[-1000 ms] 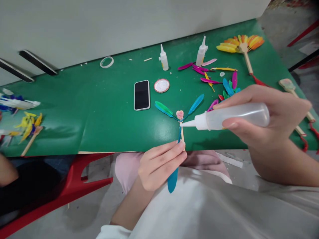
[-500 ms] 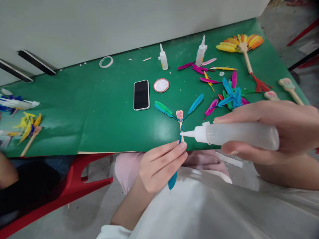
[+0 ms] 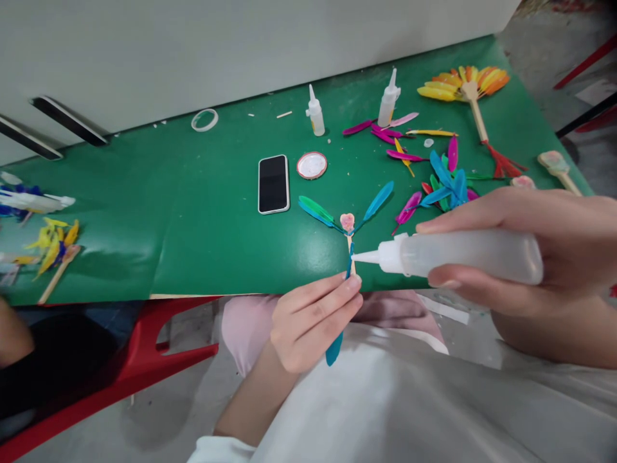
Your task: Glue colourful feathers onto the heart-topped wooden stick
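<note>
My left hand (image 3: pixel 311 321) pinches a blue feather (image 3: pixel 334 349) and the lower end of a small wooden stick (image 3: pixel 351 247) at the table's front edge. The stick has a pink-patterned, heart-shaped head (image 3: pixel 348 222). Green and blue feathers (image 3: pixel 315 211) spread from it to the left, and a blue feather (image 3: pixel 378 200) to the right. A clear glue bottle (image 3: pixel 467 254) lies sideways in my right hand (image 3: pixel 525 251), its fingers wrapped round it. The bottle's white tip points left and is at the quill of the held feather, beside the stick.
A phone (image 3: pixel 274 184), a round dish (image 3: pixel 312 166) and two upright glue bottles (image 3: pixel 315 116) (image 3: pixel 388 103) stand on the green table (image 3: pixel 207 212). Loose feathers (image 3: pixel 446 183) and a yellow-orange feather fan (image 3: pixel 475 96) are at the right. A person's arm (image 3: pixel 14 334) shows at the left.
My right hand and the glue bottle have shifted slightly, the tip moving a little to the right and up. My left hand has barely moved.
</note>
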Action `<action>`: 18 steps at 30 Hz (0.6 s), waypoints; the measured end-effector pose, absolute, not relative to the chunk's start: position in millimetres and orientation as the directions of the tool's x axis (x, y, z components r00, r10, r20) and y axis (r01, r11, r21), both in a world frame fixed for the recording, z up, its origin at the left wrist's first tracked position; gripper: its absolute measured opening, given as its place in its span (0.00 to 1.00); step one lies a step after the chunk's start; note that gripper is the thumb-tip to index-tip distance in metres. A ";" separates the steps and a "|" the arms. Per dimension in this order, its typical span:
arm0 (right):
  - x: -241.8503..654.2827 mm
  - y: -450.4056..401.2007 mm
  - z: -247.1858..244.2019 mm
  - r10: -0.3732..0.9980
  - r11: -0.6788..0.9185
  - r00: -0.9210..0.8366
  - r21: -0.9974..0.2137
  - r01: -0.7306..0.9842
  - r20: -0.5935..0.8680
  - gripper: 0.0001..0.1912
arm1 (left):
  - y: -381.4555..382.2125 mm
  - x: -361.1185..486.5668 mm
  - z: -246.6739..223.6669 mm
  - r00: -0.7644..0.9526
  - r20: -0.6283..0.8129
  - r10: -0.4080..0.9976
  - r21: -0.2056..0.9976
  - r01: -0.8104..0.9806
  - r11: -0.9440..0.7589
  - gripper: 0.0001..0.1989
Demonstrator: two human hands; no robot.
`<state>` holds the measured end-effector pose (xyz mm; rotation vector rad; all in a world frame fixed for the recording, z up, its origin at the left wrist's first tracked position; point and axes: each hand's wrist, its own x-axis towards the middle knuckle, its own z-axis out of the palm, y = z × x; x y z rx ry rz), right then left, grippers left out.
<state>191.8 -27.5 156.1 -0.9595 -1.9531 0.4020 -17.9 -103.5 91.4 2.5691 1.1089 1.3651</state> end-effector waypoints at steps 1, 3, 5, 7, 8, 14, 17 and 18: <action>192.3 -27.7 155.5 0.732 0.677 -0.331 -0.579 0.454 0.596 0.19 | -103.7 -17.7 91.5 0.363 0.709 0.604 0.340 0.576 -0.744 0.11; 193.0 -28.4 154.7 0.709 0.704 -0.366 -0.576 0.416 0.603 0.18 | -103.8 -17.7 92.2 0.365 0.701 0.612 0.347 0.576 -0.740 0.11; 193.3 -28.8 155.1 0.700 0.714 -0.386 -0.592 0.373 0.601 0.16 | -103.8 -17.8 93.2 0.372 0.696 0.614 0.353 0.567 -0.744 0.11; 193.6 -28.7 156.0 0.703 0.711 -0.386 -0.612 0.346 0.598 0.14 | -104.2 -17.7 94.0 0.378 0.702 0.604 0.358 0.546 -0.758 0.11; 193.9 -28.4 156.3 0.709 0.705 -0.384 -0.624 0.338 0.592 0.13 | -104.7 -17.4 94.2 0.379 0.701 0.605 0.365 0.538 -0.760 0.12; 197.9 -25.5 149.1 0.760 0.650 -0.280 -0.685 0.330 0.586 0.09 | -107.4 -16.1 93.5 0.343 0.679 0.649 0.426 0.535 -0.729 0.14; 201.0 -25.7 144.3 0.807 0.579 -0.169 -0.702 0.416 0.566 0.08 | -105.1 -17.7 95.0 0.353 0.693 0.629 0.427 0.503 -0.752 0.13; 202.1 -25.6 143.0 0.815 0.555 -0.130 -0.696 0.455 0.565 0.09 | -103.7 -18.3 96.0 0.360 0.701 0.616 0.421 0.489 -0.764 0.12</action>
